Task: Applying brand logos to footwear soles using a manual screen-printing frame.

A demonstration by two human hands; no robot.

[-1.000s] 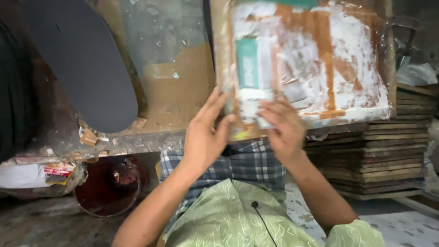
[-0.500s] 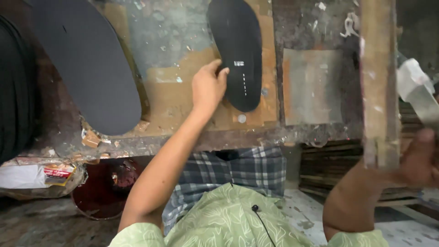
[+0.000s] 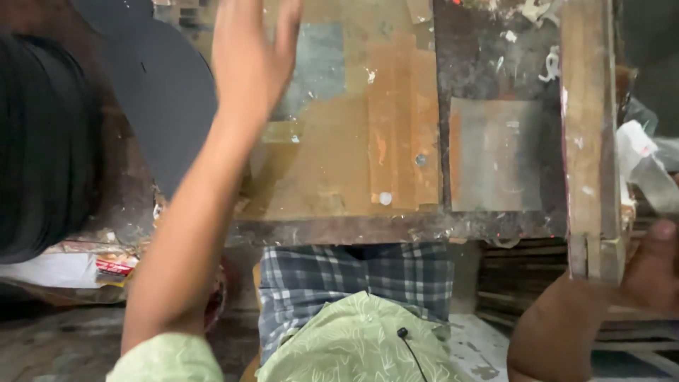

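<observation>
A person in a pale green leaf-print shirt (image 3: 353, 339) and blue-grey checked cloth (image 3: 353, 279) sits at a worn wooden workbench (image 3: 339, 184), a small clip-on microphone (image 3: 402, 332) at the chest. At near right, the right hand (image 3: 654, 265) rests against the lower end of an upright wooden post (image 3: 590, 141) at the bench's right edge, thumb showing; whether its fingers are curled around the post cannot be told. A stack of flat boards (image 3: 523, 283) lies behind that arm. Farther off, the left hand (image 3: 251, 56) reaches up over the patched benchtop, fingers spread and holding nothing, just beside a large dark grey sole-shaped sheet (image 3: 163, 106) lying on the bench's far left. A stack of black material (image 3: 42, 141) fills the left edge, crumpled paper scraps (image 3: 64, 269) beneath it.
</observation>
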